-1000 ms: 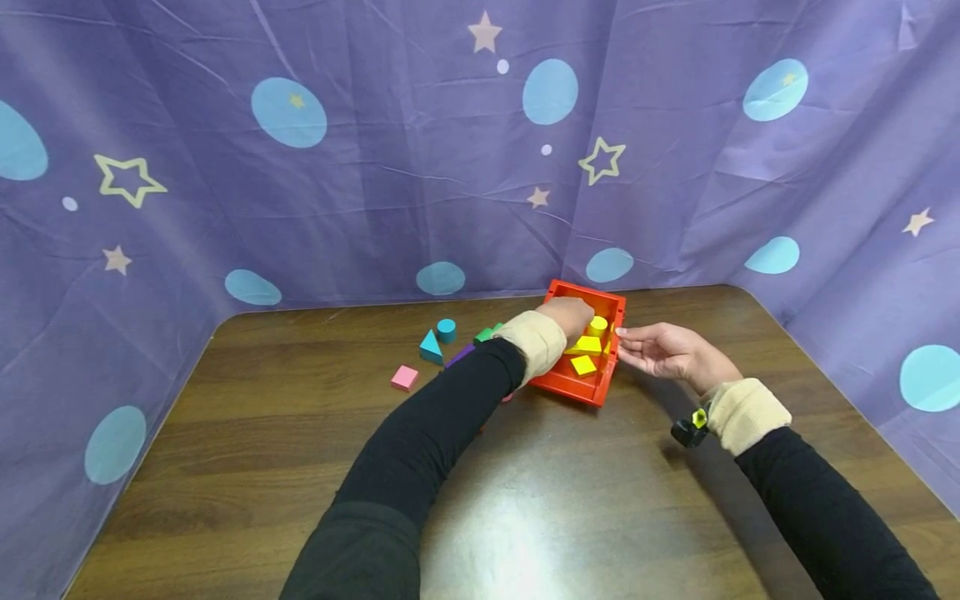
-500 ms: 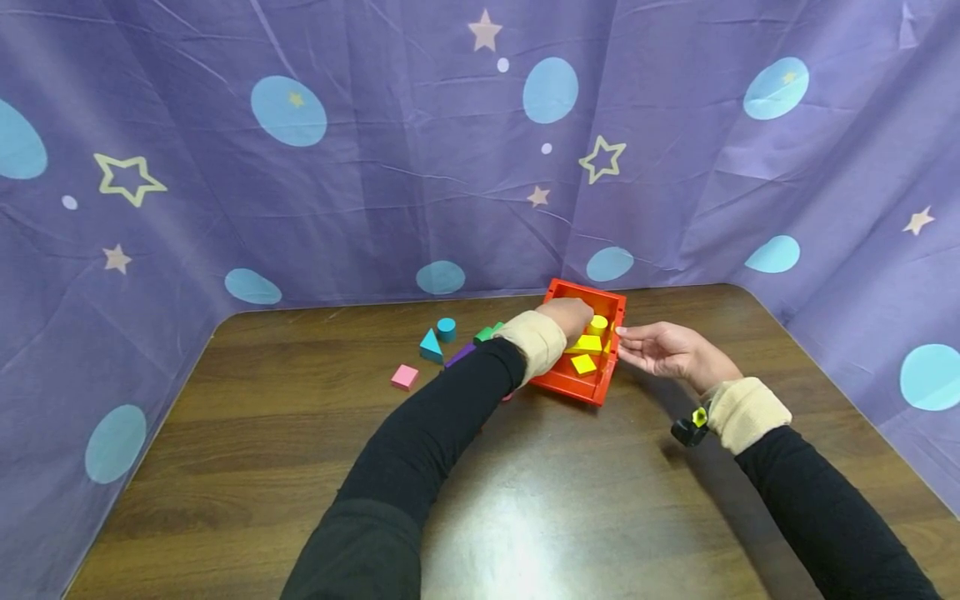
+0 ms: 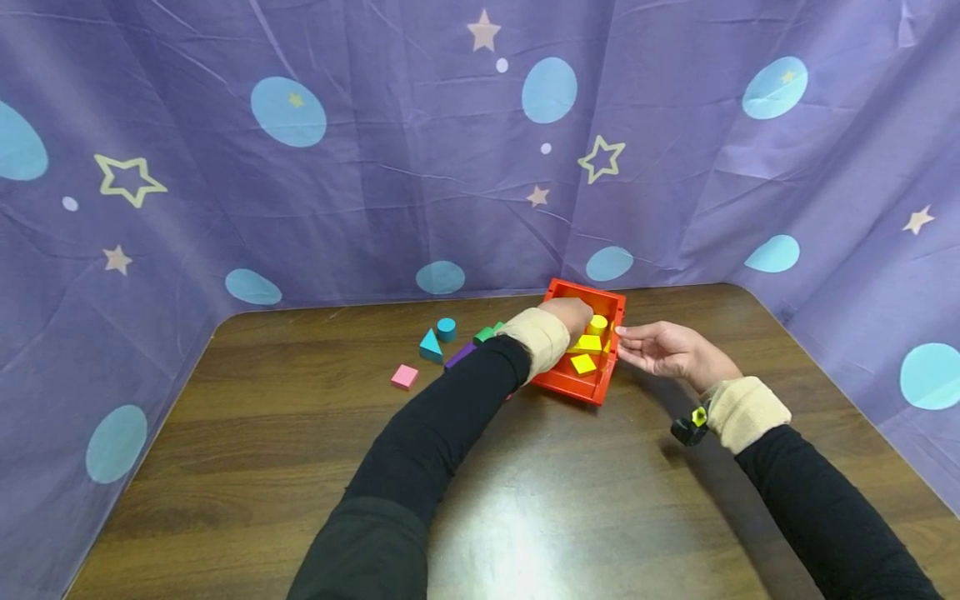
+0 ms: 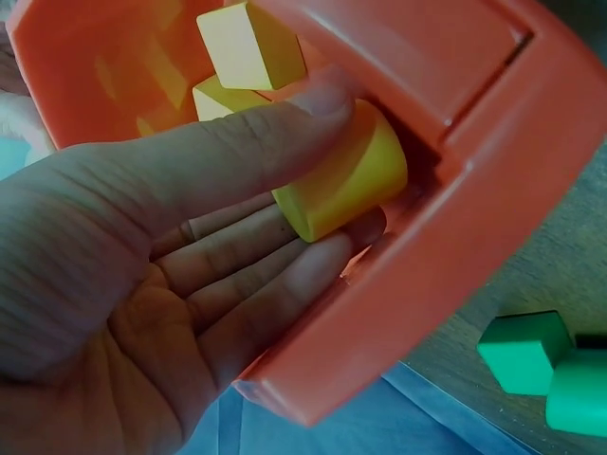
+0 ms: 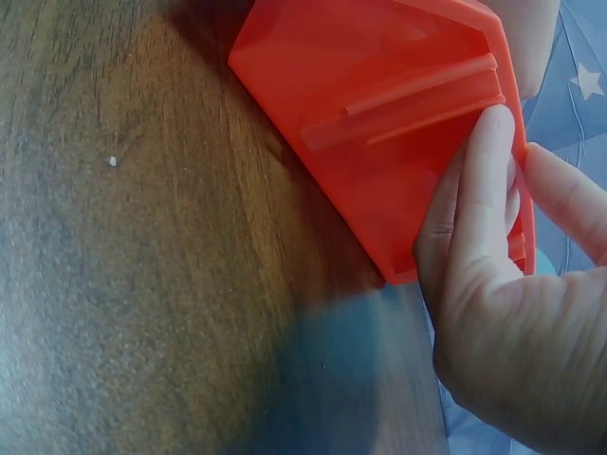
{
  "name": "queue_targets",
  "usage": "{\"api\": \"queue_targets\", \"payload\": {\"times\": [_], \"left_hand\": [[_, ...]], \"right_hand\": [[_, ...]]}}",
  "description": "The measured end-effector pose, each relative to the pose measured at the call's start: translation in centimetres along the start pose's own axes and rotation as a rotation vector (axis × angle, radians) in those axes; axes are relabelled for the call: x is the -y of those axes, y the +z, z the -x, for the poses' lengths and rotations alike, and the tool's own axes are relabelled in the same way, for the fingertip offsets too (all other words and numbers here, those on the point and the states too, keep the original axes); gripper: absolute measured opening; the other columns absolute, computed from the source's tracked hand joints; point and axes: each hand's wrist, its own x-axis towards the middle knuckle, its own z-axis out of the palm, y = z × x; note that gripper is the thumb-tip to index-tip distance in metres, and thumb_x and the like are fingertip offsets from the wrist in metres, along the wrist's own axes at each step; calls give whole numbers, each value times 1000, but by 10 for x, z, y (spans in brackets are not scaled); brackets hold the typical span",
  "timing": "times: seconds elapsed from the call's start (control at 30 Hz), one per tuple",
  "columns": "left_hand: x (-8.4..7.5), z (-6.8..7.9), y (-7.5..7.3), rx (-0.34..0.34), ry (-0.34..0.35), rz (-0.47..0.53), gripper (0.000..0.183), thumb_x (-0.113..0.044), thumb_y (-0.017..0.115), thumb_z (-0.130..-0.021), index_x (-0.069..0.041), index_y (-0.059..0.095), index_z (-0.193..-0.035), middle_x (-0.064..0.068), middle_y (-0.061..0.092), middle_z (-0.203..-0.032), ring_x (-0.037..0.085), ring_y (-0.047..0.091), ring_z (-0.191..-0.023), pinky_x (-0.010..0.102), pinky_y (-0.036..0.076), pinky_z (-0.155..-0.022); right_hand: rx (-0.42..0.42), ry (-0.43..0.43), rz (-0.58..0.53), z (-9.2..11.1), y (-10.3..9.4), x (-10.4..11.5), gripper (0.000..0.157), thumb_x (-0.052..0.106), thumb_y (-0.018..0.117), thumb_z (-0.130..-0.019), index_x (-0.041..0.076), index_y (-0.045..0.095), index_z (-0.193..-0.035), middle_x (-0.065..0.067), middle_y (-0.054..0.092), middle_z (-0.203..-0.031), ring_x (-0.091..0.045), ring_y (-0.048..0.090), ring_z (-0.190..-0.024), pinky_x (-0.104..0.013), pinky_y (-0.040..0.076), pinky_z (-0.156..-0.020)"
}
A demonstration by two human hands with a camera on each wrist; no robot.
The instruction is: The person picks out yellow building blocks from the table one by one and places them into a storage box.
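My left hand [image 3: 567, 315] reaches down inside a red box [image 3: 558, 383] on the table. In the left wrist view its thumb and fingers hold a yellow cylinder block [image 4: 356, 180] near the box's end wall. Other yellow blocks lie in the box, among them a square one [image 3: 583, 364] and a wedge-like one [image 3: 588, 343]. At the box's right wall is my right hand [image 3: 671, 354]. Its thumb [image 5: 569, 199] and fingers pinch the wall's rim between them, as the right wrist view shows. From the head view, my left fingers are mostly hidden.
Left of the box stand a blue cylinder [image 3: 446, 330], a blue triangle block [image 3: 431, 347], a pink square block [image 3: 405, 377], a purple block [image 3: 460, 356] and green blocks [image 3: 483, 335]. My left sleeve [image 3: 420, 442] hides part of this group. A purple curtain [image 3: 337, 208] hangs behind the table.
My left forearm has shifted very slightly to the right. The right hand, the box and the loose blocks have kept their places.
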Motion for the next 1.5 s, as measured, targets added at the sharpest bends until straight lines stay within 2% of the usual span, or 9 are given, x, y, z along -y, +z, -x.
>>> {"api": "queue_targets", "payload": {"times": [0.3, 0.63, 1.1, 1.33, 1.5], "left_hand": [[-1, 0, 2, -27, 6, -26, 24, -11, 58, -101, -12, 71, -122, 2, 71, -123, 13, 64, -103, 27, 52, -96], [-3, 1, 6, -73, -22, -20, 24, -12, 56, -101, -14, 72, -119, 1, 71, -126, 13, 66, -110, 28, 53, -96], [-7, -17, 17, -53, -76, -7, 26, -13, 54, -103, -15, 72, -121, -1, 70, -128, 12, 67, -109, 27, 53, -97], [-8, -13, 16, -63, -75, -5, 27, -12, 52, -103, -15, 72, -122, -1, 70, -128, 12, 67, -109, 28, 53, -97], [-10, -3, 11, -75, -75, 4, 26, -12, 52, -103, -15, 72, -120, -1, 71, -126, 11, 67, -108, 27, 53, -95]], "right_hand": [[-9, -11, 10, -1, 0, -1, 37, 8, 40, -108, -2, 73, -96, -12, 75, -96, -20, 72, -89, -26, 59, -88], [-28, -15, -3, -2, 1, -2, 34, 8, 43, -107, -2, 73, -94, -13, 75, -94, -21, 73, -88, -27, 60, -86], [34, 6, -10, 0, 0, -1, 38, 9, 40, -108, -1, 74, -96, -12, 75, -97, -19, 72, -91, -27, 59, -89], [41, 3, -11, -1, -1, -1, 37, 8, 40, -108, -1, 74, -97, -12, 75, -98, -19, 72, -91, -27, 59, -90], [34, -2, -10, 0, -1, -2, 36, 8, 40, -108, 0, 74, -98, -11, 75, -98, -19, 72, -92, -27, 58, -91]]}}
